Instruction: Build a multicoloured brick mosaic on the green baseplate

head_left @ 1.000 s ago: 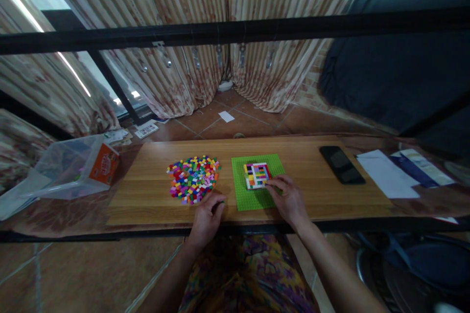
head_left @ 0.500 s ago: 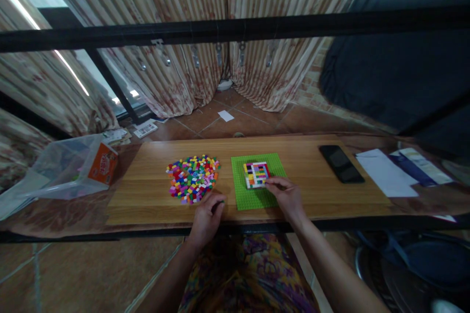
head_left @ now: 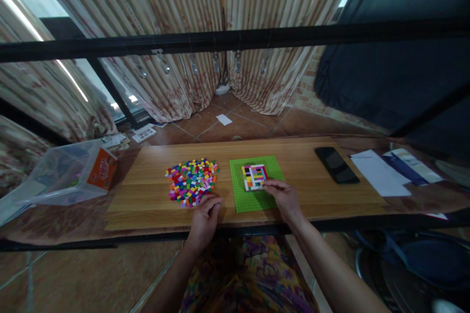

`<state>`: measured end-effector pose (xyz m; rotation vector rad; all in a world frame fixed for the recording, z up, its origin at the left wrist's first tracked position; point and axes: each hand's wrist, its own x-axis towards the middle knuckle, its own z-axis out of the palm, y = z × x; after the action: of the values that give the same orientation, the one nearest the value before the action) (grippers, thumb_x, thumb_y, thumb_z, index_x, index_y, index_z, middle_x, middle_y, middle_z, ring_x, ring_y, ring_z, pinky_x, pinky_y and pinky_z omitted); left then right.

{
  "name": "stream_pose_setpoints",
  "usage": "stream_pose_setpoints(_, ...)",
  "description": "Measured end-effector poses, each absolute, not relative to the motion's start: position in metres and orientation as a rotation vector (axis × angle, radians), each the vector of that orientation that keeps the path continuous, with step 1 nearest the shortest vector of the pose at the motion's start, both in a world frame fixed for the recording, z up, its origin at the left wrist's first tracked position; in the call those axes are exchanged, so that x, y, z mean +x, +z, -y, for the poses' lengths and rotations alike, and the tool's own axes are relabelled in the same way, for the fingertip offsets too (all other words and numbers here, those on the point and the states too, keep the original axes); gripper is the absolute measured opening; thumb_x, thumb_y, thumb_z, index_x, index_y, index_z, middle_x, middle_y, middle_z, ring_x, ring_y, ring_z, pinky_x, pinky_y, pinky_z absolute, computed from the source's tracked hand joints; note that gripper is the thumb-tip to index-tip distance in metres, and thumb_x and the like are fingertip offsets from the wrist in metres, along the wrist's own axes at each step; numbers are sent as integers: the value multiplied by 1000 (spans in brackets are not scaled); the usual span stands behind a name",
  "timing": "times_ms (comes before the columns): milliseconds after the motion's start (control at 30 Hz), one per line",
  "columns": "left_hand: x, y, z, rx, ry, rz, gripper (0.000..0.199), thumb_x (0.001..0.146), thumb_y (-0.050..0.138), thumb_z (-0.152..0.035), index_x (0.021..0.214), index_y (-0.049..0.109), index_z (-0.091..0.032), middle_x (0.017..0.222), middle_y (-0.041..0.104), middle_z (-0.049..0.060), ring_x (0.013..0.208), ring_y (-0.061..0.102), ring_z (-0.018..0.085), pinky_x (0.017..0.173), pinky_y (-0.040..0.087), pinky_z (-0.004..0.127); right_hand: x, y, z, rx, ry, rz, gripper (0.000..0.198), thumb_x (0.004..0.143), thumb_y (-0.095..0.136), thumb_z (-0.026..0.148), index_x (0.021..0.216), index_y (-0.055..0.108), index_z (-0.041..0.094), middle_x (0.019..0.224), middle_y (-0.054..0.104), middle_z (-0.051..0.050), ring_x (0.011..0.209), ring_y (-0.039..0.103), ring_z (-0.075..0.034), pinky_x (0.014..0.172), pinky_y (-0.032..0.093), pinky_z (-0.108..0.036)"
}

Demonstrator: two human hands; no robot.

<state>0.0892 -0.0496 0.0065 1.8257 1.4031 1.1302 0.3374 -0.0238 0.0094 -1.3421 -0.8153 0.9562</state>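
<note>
A green studded baseplate [head_left: 244, 202] lies on the wooden board, bearing a small block of many-coloured building bricks [head_left: 254, 177] with white along its edges. My right hand [head_left: 286, 198] reaches over the plate from the right, fingers pinched at the lower right corner of that block; whatever is between the fingertips is too small to make out. To the left spreads a heap of loose coloured bricks [head_left: 193, 180]. Beside the heap's near edge, my left hand [head_left: 204, 217] rests with its fingers curled together, and what they hold is hidden.
A black phone [head_left: 337, 165] lies on the right of the wooden board [head_left: 143, 205]. Beyond it are white papers [head_left: 380, 173]. At far left stands a clear plastic box [head_left: 69, 176] with an orange label. A dark rail [head_left: 235, 39] crosses above the table.
The view has shifted slightly. My right hand stays at the brick block's corner, and my left hand stays by the heap with its fingers a little more closed.
</note>
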Motion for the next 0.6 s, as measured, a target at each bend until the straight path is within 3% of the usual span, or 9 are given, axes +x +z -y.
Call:
stream_pose_setpoints(267,100,18,53,1760,1209,-1369,14,84,57,-20,86,71,-21,89,68,4,86,64,16,77,53,29,352,-2,33,-1357,779,772,27,64,74,41,80,73,19,80,71,-5,74,62,-19,65,47,-31)
stream_pose_setpoints(600,181,46,16,2177,1144,-1169,14,88,57,-21,91,70,-23,89,72,3,88,63,18,85,45,37,373,-18,30,-1492,604,959,27,73,66,45,78,71,19,87,69,-6,85,62,-22,81,48,-38)
